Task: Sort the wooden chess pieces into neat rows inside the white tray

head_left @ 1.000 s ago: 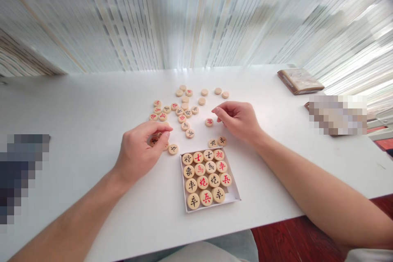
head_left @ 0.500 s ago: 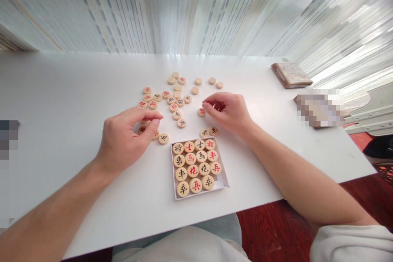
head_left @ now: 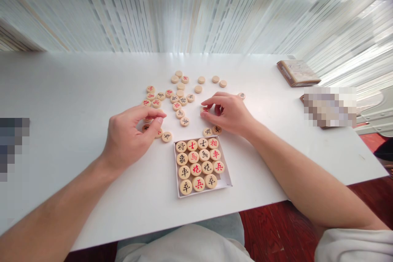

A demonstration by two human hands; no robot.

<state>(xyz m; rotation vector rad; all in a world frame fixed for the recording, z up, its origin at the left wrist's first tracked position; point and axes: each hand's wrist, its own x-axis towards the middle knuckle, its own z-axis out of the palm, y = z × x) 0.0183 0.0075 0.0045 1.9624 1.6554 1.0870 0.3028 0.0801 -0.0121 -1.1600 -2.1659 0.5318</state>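
Red-marked piece (head_left: 204, 109) is beyond the open box (head_left: 226, 180), pinched in our right hand (head_left: 229, 110), so we should hold it lightly by its rim, while our left hand (head_left: 130, 134) is curled almost closed and we cannot tell whether it holds anything.

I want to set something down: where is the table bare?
The table is bare left of the left hand and between the right forearm and brown-sided box. Loose pieces crowd between and beyond left hand and right hand; others nearly fill the white box.
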